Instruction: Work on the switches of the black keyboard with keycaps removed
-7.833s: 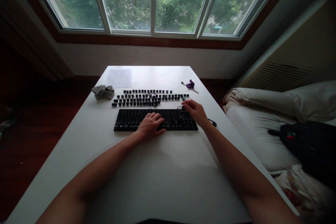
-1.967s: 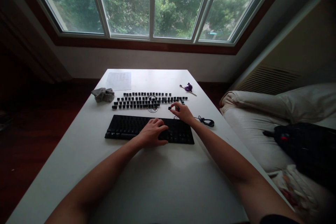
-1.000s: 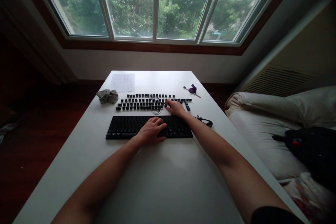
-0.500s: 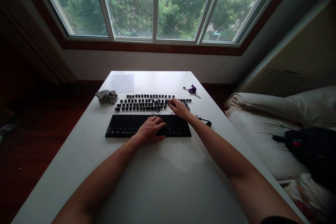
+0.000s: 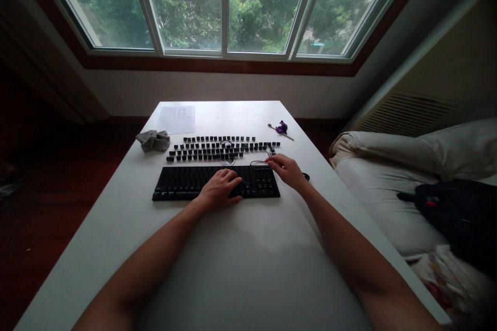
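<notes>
A black keyboard (image 5: 182, 181) lies across the white table in front of me. My left hand (image 5: 220, 186) rests on its middle, fingers spread and thumb near the front edge. My right hand (image 5: 285, 169) hovers over the keyboard's back right corner, thumb and fingers pinched together. A thin wire-like tool (image 5: 267, 154) pokes out from its fingertips; the rest is hidden by the fingers. Loose black keycaps (image 5: 205, 151) stand in several rows behind the keyboard. Some keys are in place on its left side and at the number pad (image 5: 266, 184).
A crumpled grey cloth (image 5: 152, 140) and a printed paper sheet (image 5: 177, 119) lie at the back left. At the back right are a brush-like stick (image 5: 287, 136) and a purple crumpled thing (image 5: 281, 127). A black cable (image 5: 306, 177) sits by the right hand.
My right hand has moved from the keycap rows rightward and nearer, to the keyboard's back right corner. The left hand stays on the keyboard. The whole view has shifted slightly.
</notes>
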